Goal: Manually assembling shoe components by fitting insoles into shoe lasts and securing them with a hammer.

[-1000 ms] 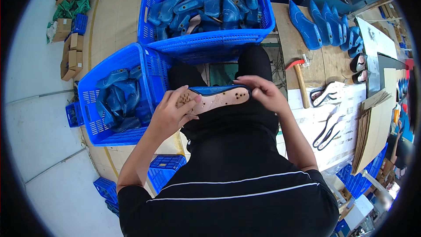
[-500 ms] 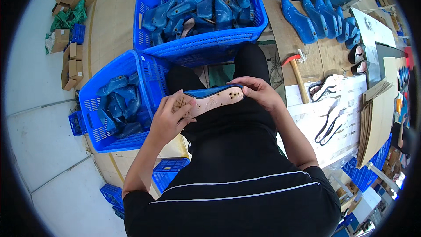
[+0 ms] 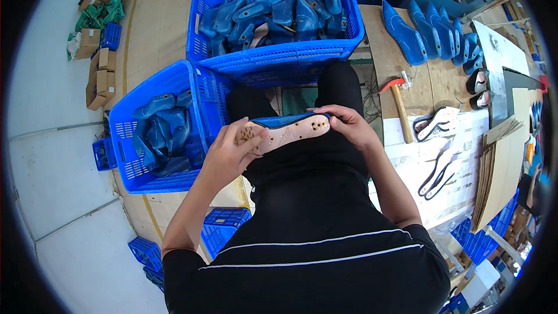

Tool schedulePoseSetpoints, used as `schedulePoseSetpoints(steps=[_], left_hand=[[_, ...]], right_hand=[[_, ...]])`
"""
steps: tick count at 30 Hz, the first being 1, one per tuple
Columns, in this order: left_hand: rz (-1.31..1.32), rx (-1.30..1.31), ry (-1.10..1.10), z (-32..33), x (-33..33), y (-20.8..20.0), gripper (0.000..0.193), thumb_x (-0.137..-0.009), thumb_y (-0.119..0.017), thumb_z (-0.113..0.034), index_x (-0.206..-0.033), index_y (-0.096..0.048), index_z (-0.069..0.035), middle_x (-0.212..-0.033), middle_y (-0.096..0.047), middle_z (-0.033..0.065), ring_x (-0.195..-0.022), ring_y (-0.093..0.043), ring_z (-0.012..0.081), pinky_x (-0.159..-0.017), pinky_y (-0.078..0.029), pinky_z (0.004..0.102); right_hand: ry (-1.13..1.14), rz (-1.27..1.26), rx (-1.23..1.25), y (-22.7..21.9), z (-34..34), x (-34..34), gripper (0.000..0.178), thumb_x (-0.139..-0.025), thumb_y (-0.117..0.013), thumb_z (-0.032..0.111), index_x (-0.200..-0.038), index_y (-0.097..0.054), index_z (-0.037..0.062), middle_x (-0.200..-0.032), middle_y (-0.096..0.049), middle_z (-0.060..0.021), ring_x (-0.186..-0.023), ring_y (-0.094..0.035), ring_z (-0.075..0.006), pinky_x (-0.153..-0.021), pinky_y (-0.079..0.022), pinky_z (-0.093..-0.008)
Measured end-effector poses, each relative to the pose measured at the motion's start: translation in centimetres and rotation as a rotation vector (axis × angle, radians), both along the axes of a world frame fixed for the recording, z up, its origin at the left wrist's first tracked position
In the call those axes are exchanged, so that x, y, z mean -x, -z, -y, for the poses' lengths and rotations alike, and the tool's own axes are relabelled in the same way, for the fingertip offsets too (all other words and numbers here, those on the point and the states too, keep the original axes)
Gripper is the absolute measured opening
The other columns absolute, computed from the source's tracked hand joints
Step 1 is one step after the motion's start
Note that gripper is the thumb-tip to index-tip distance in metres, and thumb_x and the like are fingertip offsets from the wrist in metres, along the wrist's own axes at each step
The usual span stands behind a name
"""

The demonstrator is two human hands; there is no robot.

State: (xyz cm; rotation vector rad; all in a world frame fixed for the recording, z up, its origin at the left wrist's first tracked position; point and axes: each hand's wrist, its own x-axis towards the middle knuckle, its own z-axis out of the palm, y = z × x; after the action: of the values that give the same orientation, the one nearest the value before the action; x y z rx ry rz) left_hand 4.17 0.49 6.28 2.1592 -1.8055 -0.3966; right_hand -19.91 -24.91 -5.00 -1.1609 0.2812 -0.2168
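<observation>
Over my lap I hold a blue shoe last [image 3: 281, 121] with a pale pink insole [image 3: 293, 132] lying along its underside, which faces up. Small dark holes or nail heads dot the insole, packed closely at its left end and looser at its right. My left hand [image 3: 226, 150] is closed round the left end, fingers over the dotted part. At the other end, my right hand [image 3: 351, 128] pinches the tip between thumb and fingers. The last's far side is hidden beneath the insole.
A large blue crate [image 3: 279, 57] of blue lasts stands ahead, with a smaller crate [image 3: 145, 181] of lasts to its left. On the bench at right lie a hammer [image 3: 401, 113], several upright lasts [image 3: 405, 34], dark-edged insoles [image 3: 436, 123] and stacked cardboard sheets [image 3: 494, 177].
The surroundings have shifted slightly in the picture, as the view has turned a little. Both hands keep hold of the last and insole, which show a little farther right.
</observation>
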Motion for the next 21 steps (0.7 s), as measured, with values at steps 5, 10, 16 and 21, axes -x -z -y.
schedulePoseSetpoints(steps=[5,10,16,21], left_hand=[[0.014,0.018,0.021,-0.1,0.0,0.0,0.065,-0.077,-0.090,-0.014,-0.136,-0.073,-0.032,-0.144,-0.059,0.0189,-0.121,-0.064,0.0385,-0.100,-0.058,0.0454],[0.023,0.034,0.022,-0.3,0.0,0.2,0.063,-0.078,-0.090,-0.015,-0.136,-0.073,-0.033,-0.145,-0.059,0.0199,-0.121,-0.064,0.0385,-0.099,-0.059,0.0457],[0.011,0.026,0.006,-0.5,0.3,0.5,0.064,-0.079,-0.090,-0.017,-0.138,-0.071,-0.032,-0.143,-0.059,0.0217,-0.122,-0.064,0.0396,-0.100,-0.058,0.0465],[-0.027,0.001,0.000,-0.1,0.4,-0.4,0.066,-0.078,-0.090,-0.017,-0.140,-0.071,-0.031,-0.146,-0.055,0.0209,-0.127,-0.060,0.0401,-0.102,-0.057,0.0473]], right_hand=[[0.005,0.000,-0.025,0.7,0.0,0.1,0.044,-0.106,-0.068,0.037,-0.137,-0.069,0.0068,-0.143,-0.068,-0.0158,-0.135,-0.061,-0.0245,-0.116,-0.045,-0.0382],[-0.001,-0.004,-0.027,0.7,-0.1,0.1,0.043,-0.107,-0.065,0.039,-0.135,-0.069,0.0061,-0.147,-0.065,-0.0166,-0.135,-0.061,-0.0249,-0.114,-0.046,-0.0381],[0.101,0.058,-0.472,0.5,-0.5,-0.1,0.071,-0.111,-0.043,0.059,-0.163,-0.039,0.0109,-0.145,-0.064,-0.0235,-0.134,-0.061,-0.0266,-0.115,-0.044,-0.0396],[0.066,0.024,-0.126,-0.7,-0.7,-0.1,0.086,-0.108,-0.045,0.066,-0.170,-0.024,0.0102,-0.146,-0.062,-0.0248,-0.137,-0.059,-0.0286,-0.119,-0.040,-0.0399]])
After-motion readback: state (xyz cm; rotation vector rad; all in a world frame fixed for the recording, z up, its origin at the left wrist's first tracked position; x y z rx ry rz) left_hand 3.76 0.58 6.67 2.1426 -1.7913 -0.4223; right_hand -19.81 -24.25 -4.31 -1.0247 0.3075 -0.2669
